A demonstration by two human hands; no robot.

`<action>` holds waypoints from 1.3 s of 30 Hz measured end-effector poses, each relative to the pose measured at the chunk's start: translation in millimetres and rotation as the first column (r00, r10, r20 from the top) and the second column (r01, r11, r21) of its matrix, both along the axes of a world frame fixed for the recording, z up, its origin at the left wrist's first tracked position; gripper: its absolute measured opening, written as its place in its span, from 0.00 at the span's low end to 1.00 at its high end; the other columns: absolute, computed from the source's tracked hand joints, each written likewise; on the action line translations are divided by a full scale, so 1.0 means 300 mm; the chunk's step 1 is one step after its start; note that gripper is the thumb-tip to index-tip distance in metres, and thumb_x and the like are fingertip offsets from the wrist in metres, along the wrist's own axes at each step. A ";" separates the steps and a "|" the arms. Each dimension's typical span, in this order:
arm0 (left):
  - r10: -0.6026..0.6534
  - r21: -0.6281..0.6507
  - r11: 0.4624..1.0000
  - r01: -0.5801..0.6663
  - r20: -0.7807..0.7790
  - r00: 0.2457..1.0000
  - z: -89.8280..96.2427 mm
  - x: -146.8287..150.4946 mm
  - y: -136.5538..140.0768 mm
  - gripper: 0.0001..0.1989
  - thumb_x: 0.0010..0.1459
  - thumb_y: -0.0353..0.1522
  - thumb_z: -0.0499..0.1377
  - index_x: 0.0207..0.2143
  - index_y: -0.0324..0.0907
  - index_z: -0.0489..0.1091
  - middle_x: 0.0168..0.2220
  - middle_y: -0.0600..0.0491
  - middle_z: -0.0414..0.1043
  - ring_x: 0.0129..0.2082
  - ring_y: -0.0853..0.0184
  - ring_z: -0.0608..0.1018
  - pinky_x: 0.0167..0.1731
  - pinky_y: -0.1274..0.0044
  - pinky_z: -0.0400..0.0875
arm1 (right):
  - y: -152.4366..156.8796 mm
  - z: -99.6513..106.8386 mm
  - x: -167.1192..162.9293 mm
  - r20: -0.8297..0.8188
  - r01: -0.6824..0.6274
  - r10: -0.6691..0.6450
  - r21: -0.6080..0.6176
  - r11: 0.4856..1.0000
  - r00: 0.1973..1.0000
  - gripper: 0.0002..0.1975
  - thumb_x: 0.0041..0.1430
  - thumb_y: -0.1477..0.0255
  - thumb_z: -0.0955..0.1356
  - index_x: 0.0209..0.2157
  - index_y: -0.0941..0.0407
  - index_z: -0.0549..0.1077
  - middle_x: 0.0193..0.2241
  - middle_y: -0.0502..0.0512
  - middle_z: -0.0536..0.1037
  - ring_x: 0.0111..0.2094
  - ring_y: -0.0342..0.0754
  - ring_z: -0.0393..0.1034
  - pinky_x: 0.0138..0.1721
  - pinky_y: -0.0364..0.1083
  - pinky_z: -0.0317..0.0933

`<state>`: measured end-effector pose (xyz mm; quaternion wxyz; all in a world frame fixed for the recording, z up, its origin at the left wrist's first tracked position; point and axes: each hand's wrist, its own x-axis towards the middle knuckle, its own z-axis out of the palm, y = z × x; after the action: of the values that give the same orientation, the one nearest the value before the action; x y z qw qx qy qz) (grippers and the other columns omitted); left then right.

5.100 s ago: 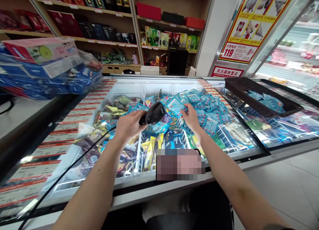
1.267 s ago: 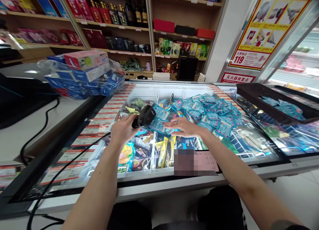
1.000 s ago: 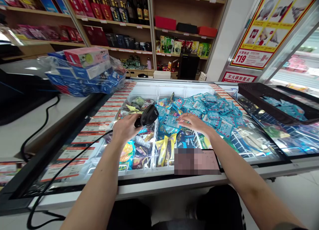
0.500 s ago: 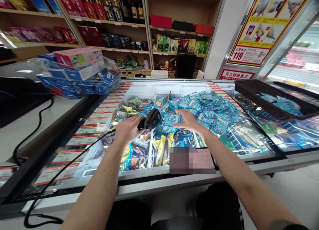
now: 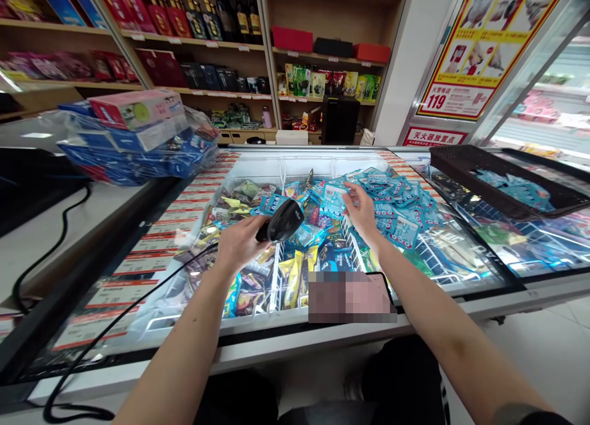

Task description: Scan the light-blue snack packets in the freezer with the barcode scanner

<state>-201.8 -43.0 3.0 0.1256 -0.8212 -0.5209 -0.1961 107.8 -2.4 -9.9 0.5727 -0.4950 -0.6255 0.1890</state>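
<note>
My left hand (image 5: 242,241) is closed round the handle of a black barcode scanner (image 5: 284,221), whose cable (image 5: 152,290) trails off to the lower left. In my right hand (image 5: 359,210) is a light-blue ice cream packet (image 5: 334,199), pinched at its right side, with a white barcode label facing up. The packet is just beyond the scanner's head, apart from it. Behind and right of my right hand lies a heap of matching blue packets (image 5: 405,201). Below both hands, yellow wrappers (image 5: 295,274) and other packs fill the wire baskets of the chest freezer (image 5: 258,164).
A phone (image 5: 369,296) lies on the freezer's front edge, its screen blurred. To the right, a brown basket (image 5: 465,182) holds more blue packets. At left stands a plastic-wrapped stack of boxes (image 5: 138,133). Shelves (image 5: 239,44) of goods line the back.
My right hand has moved away and slightly right, lifting a blue packet from near the scanner. My left hand still holds the scanner in nearly the same place.
</note>
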 end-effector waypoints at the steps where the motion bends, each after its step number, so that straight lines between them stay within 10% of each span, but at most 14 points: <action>1: -0.011 0.009 1.000 0.011 0.002 1.000 -0.001 0.002 0.001 0.20 0.50 0.36 0.53 0.47 0.47 0.67 0.44 0.53 0.75 0.42 0.62 0.76 0.32 0.76 0.65 | -0.001 0.006 0.007 -0.029 0.028 -0.028 0.009 1.000 0.999 0.22 0.58 0.56 0.61 0.50 0.53 0.66 0.36 0.55 0.73 0.28 0.45 0.68 0.26 0.46 0.68; 7: -0.069 0.020 0.997 0.068 0.027 0.997 0.003 0.031 -0.007 0.18 0.52 0.37 0.53 0.46 0.47 0.68 0.44 0.53 0.75 0.41 0.63 0.76 0.32 0.76 0.65 | -0.010 0.019 0.040 0.068 0.075 -0.078 0.052 0.996 0.995 0.14 0.57 0.60 0.64 0.36 0.54 0.74 0.31 0.53 0.77 0.30 0.47 0.70 0.37 0.48 0.67; 17: -0.097 0.044 0.994 0.096 0.002 0.995 0.002 0.059 -0.013 0.18 0.50 0.34 0.54 0.46 0.48 0.68 0.42 0.55 0.76 0.39 0.64 0.76 0.29 0.77 0.63 | -0.009 0.022 0.028 0.311 -0.110 0.073 0.105 0.988 0.948 0.19 0.59 0.71 0.62 0.52 0.51 0.69 0.48 0.55 0.72 0.42 0.47 0.68 0.41 0.46 0.65; 39: -0.120 -0.006 0.993 0.120 -0.147 0.982 0.009 0.090 0.001 0.18 0.54 0.36 0.55 0.48 0.46 0.65 0.42 0.53 0.75 0.39 0.61 0.76 0.27 0.75 0.62 | -0.047 0.043 0.009 0.343 -0.222 0.163 0.142 0.965 0.925 0.19 0.64 0.67 0.59 0.55 0.48 0.67 0.52 0.54 0.70 0.52 0.49 0.63 0.53 0.50 0.60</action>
<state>-174.8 -42.6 5.7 0.1530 -0.8632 -0.4595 -0.1429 110.5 -16.4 3.0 0.4811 -0.4022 -0.7722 0.1028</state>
